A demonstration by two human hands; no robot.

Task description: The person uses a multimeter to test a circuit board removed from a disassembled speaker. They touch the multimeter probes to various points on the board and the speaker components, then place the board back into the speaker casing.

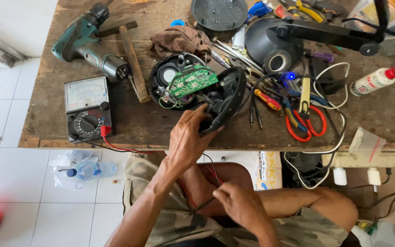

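- Fingers (202, 120) of the left hand (186, 139) are clamped on the lower rim of a black casing half (227, 98), which stands tilted on edge at the near side of the bench (138, 123)
- Fingers (225, 192) of the right hand (241, 206) are pinched together on a thin dark probe (201, 208), held low over the lap, well apart from the bench edge
- The casing half lies up and away from the right hand; its long axis runs from lower left to upper right. The left hand is on it; the right hand is the farther one
- The probe's long axis slants from the right hand down to the left, its tip pointing away from the casing
- Just left of the casing half, touching or nearly so, lies the open round housing (170, 80) with a green circuit board (193, 80) tilted above it
- An analogue multimeter (88, 107) lies at the left near edge; its red lead (115, 145) drops over the edge
- Red-handled scissors (307, 123) lie to the right of the casing; a cordless drill (85, 41) and a hammer (133, 61) lie to the far left
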